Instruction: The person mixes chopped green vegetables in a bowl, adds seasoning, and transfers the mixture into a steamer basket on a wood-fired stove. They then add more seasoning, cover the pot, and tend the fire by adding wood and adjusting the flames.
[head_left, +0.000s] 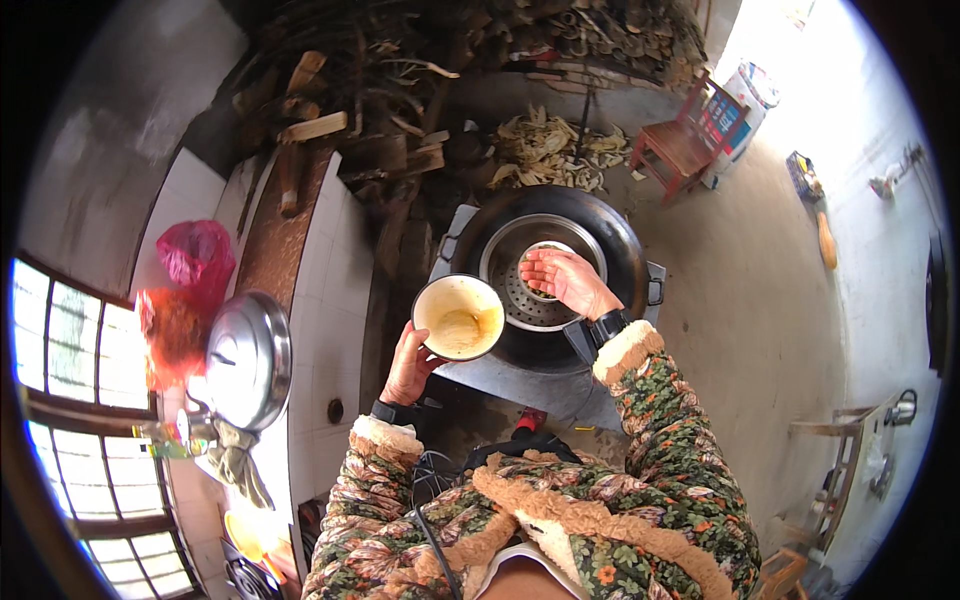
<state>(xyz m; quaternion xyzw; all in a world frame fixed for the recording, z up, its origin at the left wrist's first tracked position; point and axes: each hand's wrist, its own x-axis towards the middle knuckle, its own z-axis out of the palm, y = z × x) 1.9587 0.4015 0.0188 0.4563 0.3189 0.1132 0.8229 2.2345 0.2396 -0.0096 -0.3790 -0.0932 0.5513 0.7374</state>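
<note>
My left hand (409, 367) grips the rim of a cream enamel bowl (456, 318) with a dark edge. Its inside faces me and carries a yellowish-brown wet smear. In the wok (525, 358) on the stove sits a metal steamer (517, 309) with a perforated bottom. Inside that stands a small white bowl (541, 295) with dark greenish pieces. Above this small bowl is my right hand (566, 279), fingers slightly apart and nothing seen in them. It hides much of the bowl, and I cannot tell whether it touches the food.
To the left, a tiled counter (274, 259) bears a large metal lid (249, 360), a pink plastic bag (196, 255) and a cloth (238, 457). Firewood (311, 127) and dry husks (551, 154) lie behind the stove. A wooden chair (686, 142) stands at the back right.
</note>
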